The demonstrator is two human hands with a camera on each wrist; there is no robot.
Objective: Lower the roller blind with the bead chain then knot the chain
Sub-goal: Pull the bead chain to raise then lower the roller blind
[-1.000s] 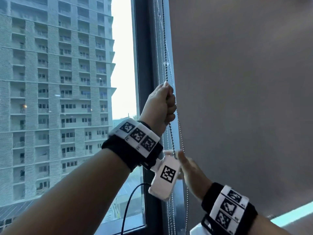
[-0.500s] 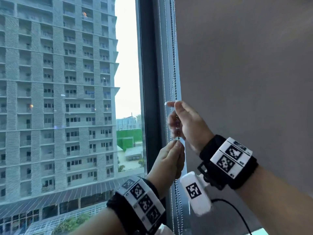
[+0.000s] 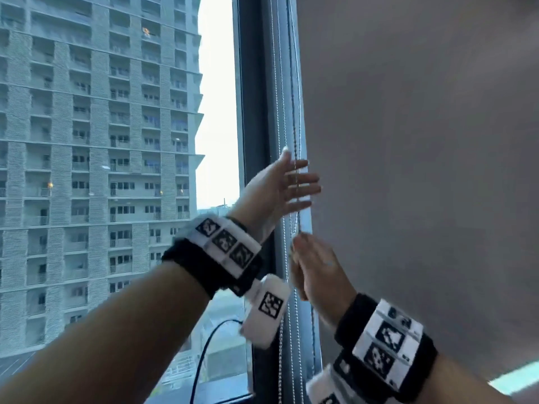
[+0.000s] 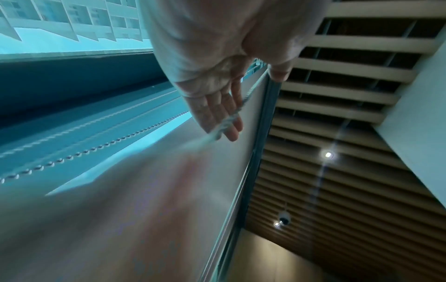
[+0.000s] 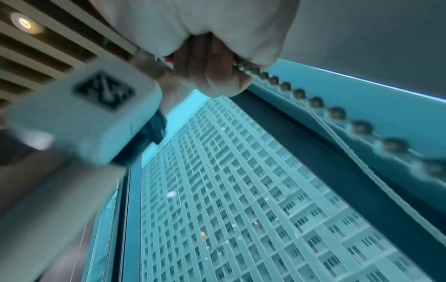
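The grey roller blind (image 3: 423,170) covers most of the window on the right. Its bead chain (image 3: 294,126) hangs along the blind's left edge beside the frame. My left hand (image 3: 291,185) is up at the chain with fingers straight and spread, and the chain runs across them. In the left wrist view the left hand (image 4: 217,114) is open and the blurred chain (image 4: 231,114) brushes its fingers. Lower down, my right hand (image 3: 303,258) grips the chain. The right wrist view shows curled fingers (image 5: 212,76) round the beads (image 5: 313,102).
The dark window frame (image 3: 250,112) stands left of the chain, with extra silver chain strands (image 3: 277,112) on it. A tower block (image 3: 102,141) fills the glass. A black cable (image 3: 204,360) hangs from my left wrist. A bright strip (image 3: 513,380) shows under the blind.
My right hand has pulled down from above the left hand to below it, still gripping the chain. My left hand let go and rose above the right, fingers now straight.
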